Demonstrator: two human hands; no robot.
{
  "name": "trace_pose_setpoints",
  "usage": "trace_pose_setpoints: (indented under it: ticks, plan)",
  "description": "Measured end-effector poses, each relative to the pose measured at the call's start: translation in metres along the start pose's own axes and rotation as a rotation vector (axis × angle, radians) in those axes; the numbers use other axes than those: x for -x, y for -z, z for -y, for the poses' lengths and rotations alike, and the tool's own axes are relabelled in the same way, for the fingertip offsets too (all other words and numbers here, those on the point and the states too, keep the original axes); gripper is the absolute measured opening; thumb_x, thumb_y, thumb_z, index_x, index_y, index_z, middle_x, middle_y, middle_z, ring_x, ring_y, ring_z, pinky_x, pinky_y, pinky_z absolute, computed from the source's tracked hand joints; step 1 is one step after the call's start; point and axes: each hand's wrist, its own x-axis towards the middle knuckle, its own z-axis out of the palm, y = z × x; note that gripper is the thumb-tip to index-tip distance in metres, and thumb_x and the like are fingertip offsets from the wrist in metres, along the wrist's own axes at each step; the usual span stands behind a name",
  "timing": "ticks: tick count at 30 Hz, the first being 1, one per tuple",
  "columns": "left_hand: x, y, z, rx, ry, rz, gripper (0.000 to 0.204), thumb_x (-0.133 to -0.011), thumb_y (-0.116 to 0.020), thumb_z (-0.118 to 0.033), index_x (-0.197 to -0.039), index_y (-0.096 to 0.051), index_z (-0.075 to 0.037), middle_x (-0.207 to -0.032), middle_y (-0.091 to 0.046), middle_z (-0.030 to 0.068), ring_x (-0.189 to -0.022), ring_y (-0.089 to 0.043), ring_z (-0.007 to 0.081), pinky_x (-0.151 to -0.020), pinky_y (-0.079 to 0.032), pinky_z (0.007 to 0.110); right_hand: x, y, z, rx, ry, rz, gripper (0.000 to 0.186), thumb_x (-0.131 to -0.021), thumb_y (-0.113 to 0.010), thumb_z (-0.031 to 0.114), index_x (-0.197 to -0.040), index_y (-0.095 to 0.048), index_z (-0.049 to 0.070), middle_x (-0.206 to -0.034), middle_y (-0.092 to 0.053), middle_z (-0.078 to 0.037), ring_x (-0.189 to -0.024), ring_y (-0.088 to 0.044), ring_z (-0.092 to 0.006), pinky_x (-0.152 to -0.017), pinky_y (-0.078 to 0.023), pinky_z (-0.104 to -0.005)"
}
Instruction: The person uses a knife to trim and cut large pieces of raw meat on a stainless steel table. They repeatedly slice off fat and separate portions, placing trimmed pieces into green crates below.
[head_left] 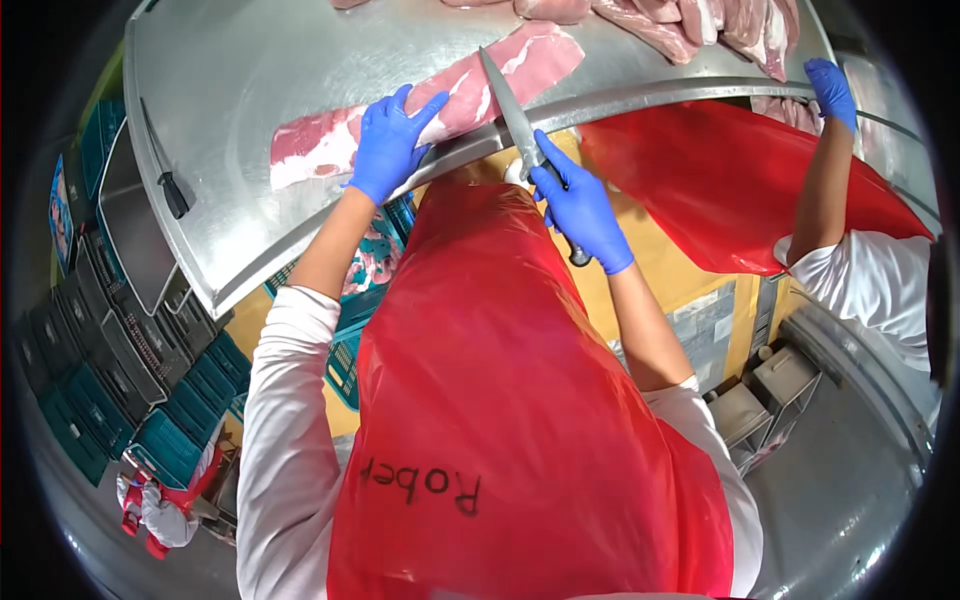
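Red plastic apron (pixel 520 400) nearest, fills lower centre. Left hand (pixel 390 145), blue glove, palm down with fingers spread on raw meat slab (pixel 465 108); pressing flat, not gripping round it. Slab lies slantwise along near edge of steel table (pixel 250 70). Right hand (pixel 590 210), blue glove, closed round black handle of long knife (pixel 508 100); blade crosses over slab, contact unclear. More meat cuts (pixel 665 25) at table's far right; slim black-handled tool (pixel 173 195) at left edge. Co-worker's gloved hand (pixel 832 92) at right, grip can't be told. Teal crates (pixel 175 450) lower left.
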Motion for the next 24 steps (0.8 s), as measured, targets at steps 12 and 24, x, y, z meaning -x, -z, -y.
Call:
trace_pose_setpoints:
  ticks: [12,24]
  plan:
    - [0.066,0.04,0.046,0.009,0.096,0.022,0.056,-0.083,-0.073,-0.033,-0.136,-0.058,-0.029,-0.144,-0.049,0.0161,-0.131,-0.048,0.0373,-0.11,-0.037,0.052,-0.057,0.005,0.022,0.186,0.044,0.143,0.054,-0.098,-0.057,0.023,-0.15,-0.046,0.019,-0.074,-0.062,-0.007,-0.056,-0.056,-0.0126,-0.056,-0.049,-0.0299]
    - [0.098,0.057,0.064,0.054,0.281,-0.029,0.056,-0.078,-0.065,-0.016,-0.133,-0.062,-0.025,-0.143,-0.051,0.0115,-0.135,-0.046,0.0341,-0.114,-0.03,0.053,-0.02,0.01,-0.024,0.173,0.032,0.179,0.055,-0.099,-0.06,0.019,-0.152,-0.044,0.02,-0.079,-0.057,-0.001,-0.053,-0.048,-0.0074,-0.051,-0.045,-0.025]
